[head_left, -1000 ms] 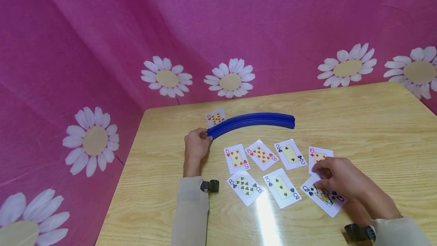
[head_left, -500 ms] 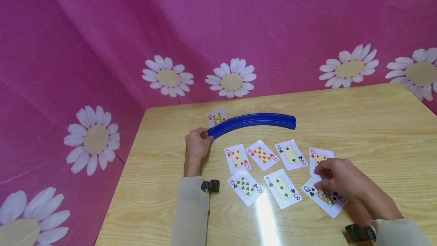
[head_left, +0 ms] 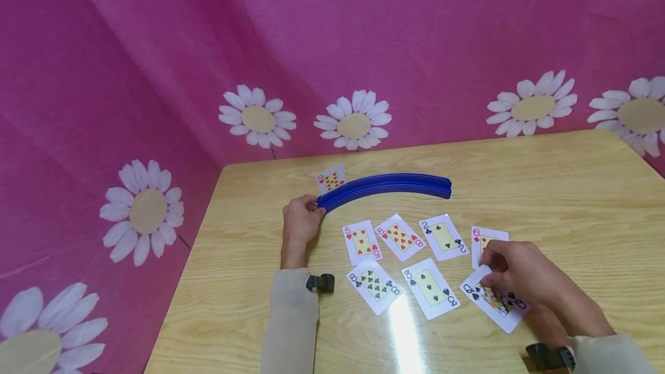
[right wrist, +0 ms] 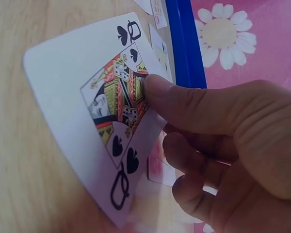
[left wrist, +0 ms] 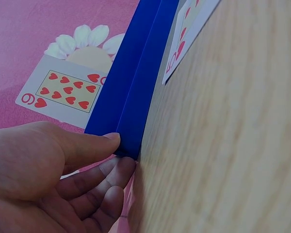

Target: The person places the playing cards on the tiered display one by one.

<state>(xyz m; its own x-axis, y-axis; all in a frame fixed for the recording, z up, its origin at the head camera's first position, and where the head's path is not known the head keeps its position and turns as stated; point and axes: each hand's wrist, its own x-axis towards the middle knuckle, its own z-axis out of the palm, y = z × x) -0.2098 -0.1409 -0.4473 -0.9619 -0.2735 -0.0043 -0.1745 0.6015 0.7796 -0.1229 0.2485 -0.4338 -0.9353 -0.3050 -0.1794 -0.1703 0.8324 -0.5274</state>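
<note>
In the head view my left hand (head_left: 301,224) pinches the left end of a blue curved card holder (head_left: 395,183). The thumb (left wrist: 104,144) lies on its face, with the fingers curled beneath. A nine of hearts (left wrist: 58,90) stands upright in the holder near that end. My right hand (head_left: 525,276) pinches a queen of spades (right wrist: 63,82) by its far edge. The thumb is on the card's face and the other fingers are behind it. Just past that hand lies a six of diamonds (head_left: 488,235), partly covered by the fingers.
Face up between the hands lie a five of hearts (head_left: 362,242), an eight of hearts (head_left: 400,238), a two of clubs (head_left: 444,237), an eight of clubs (head_left: 374,287) and a spade card (head_left: 430,288). A pink flowered cloth (head_left: 415,45) hangs behind the wooden table (head_left: 234,281).
The far edge of the queen of spades has tilted up slightly between the right thumb and fingers. The left hand and card holder stay in place.
</note>
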